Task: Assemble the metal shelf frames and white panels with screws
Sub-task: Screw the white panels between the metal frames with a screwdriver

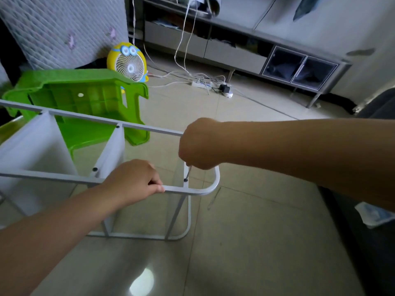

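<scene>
The metal shelf frame [193, 192] is lying on its side on the tiled floor [256, 242], stretching from the left edge to the middle of the scene, with its rounded end pointing right. Two white panels [36, 144] are standing between its near and far rails, and dark screw heads [95, 169] are showing where they meet the rails. Your left hand [132, 180] is gripping the near rail, fingers curled over it, just left of the rounded corner. Your right hand [201, 144] is clenching a thin driver [188, 172] (only the metal shaft is showing below the fist). The driver's tip is sitting on a dark screw [186, 180] in the short bar beside that corner. Beyond the frame on the left, a green plastic stool [85, 97] is lying overturned, and a yellow fan [128, 63] is standing just behind it. Farther off, white cables are running to a power strip [201, 84] on the floor in front of a low grey cabinet [235, 52].
</scene>
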{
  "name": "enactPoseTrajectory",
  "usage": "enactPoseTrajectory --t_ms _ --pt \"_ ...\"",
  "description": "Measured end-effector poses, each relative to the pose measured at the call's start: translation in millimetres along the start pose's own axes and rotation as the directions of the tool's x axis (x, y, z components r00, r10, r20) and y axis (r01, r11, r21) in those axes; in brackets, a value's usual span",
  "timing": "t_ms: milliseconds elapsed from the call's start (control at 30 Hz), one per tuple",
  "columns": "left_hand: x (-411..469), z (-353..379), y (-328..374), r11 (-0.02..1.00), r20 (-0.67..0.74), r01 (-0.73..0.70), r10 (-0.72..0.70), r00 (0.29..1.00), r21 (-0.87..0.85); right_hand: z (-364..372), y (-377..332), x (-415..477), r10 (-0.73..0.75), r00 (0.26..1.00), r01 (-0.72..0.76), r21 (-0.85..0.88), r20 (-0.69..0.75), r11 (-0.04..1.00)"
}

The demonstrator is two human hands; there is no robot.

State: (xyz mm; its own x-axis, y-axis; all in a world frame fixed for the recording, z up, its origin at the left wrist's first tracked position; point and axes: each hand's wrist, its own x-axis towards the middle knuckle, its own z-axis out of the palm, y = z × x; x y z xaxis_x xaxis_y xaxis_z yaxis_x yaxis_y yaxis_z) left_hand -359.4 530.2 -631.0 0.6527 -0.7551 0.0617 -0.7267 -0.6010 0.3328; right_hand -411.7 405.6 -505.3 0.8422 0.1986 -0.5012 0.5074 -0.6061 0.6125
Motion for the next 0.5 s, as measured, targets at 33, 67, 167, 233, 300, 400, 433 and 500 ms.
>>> enactPoseTrajectory --t_ms 33,67,167,233,300,400,433,500 --pt "-1 0 1 1.0 -0.008 -0.002 0.002 1.0 0.006 0 -2 3 0.027 0.999 -0.028 0.031 0.019 0.999" --pt "-1 0 1 1.0 -0.02 -0.003 0.003 1.0 0.013 -1 -3 6 0.061 0.997 -0.064 0.058 0.056 0.996" --pt "0 1 2 1.0 -0.053 0.018 -0.017 0.998 0.019 -6 -8 14 0.092 0.98 -0.106 0.067 0.178 0.992" --pt "0 2 2 0.999 -0.058 0.029 -0.027 0.998 0.023 -4 -8 17 0.076 0.973 -0.096 0.08 0.218 0.992" --pt "-1 4 1 0.999 -0.059 0.028 -0.026 0.998 0.028 0 -6 21 0.093 0.973 -0.112 0.078 0.213 0.991" --pt "-4 3 0 0.998 -0.047 0.039 -0.037 0.998 0.046 13 -2 22 0.125 0.974 -0.16 0.185 0.187 0.97" --pt "-4 2 -1 0.997 -0.037 0.042 -0.039 0.999 0.06 18 3 19 0.137 0.974 -0.18 0.255 0.179 0.95" --pt "-2 1 -1 0.997 -0.02 0.035 -0.034 0.999 0.065 26 20 7 0.184 0.968 -0.244 0.474 0.169 0.846"
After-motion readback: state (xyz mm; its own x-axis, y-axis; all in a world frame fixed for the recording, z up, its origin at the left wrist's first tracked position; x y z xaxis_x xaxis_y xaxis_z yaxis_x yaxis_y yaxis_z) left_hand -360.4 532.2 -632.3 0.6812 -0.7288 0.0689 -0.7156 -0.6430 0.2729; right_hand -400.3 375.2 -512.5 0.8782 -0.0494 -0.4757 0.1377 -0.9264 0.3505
